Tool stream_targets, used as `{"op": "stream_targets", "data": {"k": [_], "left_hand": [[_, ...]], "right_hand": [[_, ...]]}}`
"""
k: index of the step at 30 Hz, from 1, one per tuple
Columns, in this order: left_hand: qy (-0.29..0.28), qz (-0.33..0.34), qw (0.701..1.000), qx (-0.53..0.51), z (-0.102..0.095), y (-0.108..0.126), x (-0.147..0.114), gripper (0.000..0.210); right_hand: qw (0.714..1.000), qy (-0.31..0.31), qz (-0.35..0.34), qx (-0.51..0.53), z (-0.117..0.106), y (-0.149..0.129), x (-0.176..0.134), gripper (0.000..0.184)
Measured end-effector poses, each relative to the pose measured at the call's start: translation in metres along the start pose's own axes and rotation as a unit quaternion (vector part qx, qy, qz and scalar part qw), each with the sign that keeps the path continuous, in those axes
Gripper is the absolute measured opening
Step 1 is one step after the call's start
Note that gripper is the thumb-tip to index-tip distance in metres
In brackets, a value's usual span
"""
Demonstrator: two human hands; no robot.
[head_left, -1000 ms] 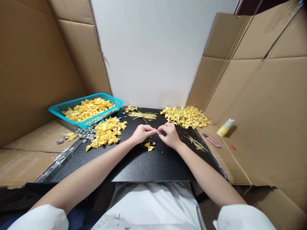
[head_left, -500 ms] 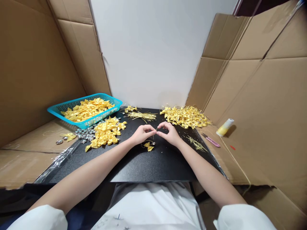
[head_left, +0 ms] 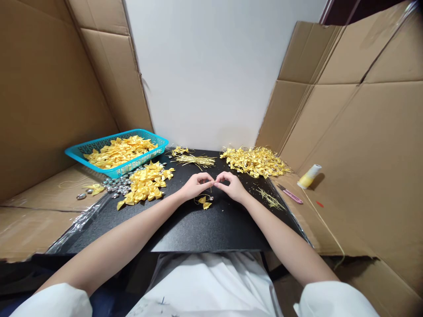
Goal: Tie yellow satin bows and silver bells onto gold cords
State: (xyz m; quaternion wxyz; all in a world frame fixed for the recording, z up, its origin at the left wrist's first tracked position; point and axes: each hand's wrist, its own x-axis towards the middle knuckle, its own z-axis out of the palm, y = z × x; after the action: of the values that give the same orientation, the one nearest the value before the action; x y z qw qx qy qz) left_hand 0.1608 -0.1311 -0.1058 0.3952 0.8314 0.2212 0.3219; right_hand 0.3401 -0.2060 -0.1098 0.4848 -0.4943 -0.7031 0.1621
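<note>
Over the middle of the black table, my left hand [head_left: 197, 185] and my right hand [head_left: 231, 186] meet fingertip to fingertip. Both thumbs and forefingers are pinched on a thin gold strand, mostly hidden by the fingers. Just below them on the table lies a yellow ribbon bow [head_left: 205, 203] with a thin cord loop. A small silver bell-like bead [head_left: 211, 199] sits beside the bow. Whether the pinched strand joins this loop, I cannot tell.
A turquoise basket [head_left: 115, 171] of yellow bows stands left, near loose bows [head_left: 145, 185] and silver beads [head_left: 120, 185]. Gold strips [head_left: 198, 160] lie behind my hands. Finished-looking bows [head_left: 254, 160], cut strands [head_left: 271, 199], a pink cutter [head_left: 293, 197] and a thread spool [head_left: 309, 176] are right.
My right hand has shifted slightly left and its fingertips have closed in against my left. The strand that showed between the hands is now mostly covered. The bow stays put.
</note>
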Motion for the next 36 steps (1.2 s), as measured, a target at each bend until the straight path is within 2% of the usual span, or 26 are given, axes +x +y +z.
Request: {"op": "stream_targets", "data": {"k": [9, 16, 21, 26, 36], "left_hand": [[-0.018, 0.064, 0.996, 0.056, -0.004, 0.003, 0.000, 0.025], [-0.045, 0.115, 0.986, 0.115, -0.006, 0.002, 0.000, 0.028], [-0.031, 0.087, 0.989, 0.116, -0.004, 0.005, 0.000, 0.028], [-0.015, 0.047, 0.994, 0.101, -0.002, 0.007, -0.001, 0.026], [0.005, 0.010, 0.998, 0.058, 0.005, 0.006, -0.001, 0.028]], "right_hand": [[1.000, -0.013, 0.000, -0.028, -0.002, -0.003, 0.001, 0.006], [0.993, -0.044, -0.008, -0.105, -0.004, -0.009, 0.000, 0.010], [0.986, -0.070, 0.016, -0.153, -0.001, -0.010, 0.000, 0.009], [0.986, -0.060, 0.022, -0.155, 0.000, -0.006, 0.000, 0.009], [0.989, -0.062, 0.002, -0.133, 0.001, -0.005, 0.000, 0.012]]}}
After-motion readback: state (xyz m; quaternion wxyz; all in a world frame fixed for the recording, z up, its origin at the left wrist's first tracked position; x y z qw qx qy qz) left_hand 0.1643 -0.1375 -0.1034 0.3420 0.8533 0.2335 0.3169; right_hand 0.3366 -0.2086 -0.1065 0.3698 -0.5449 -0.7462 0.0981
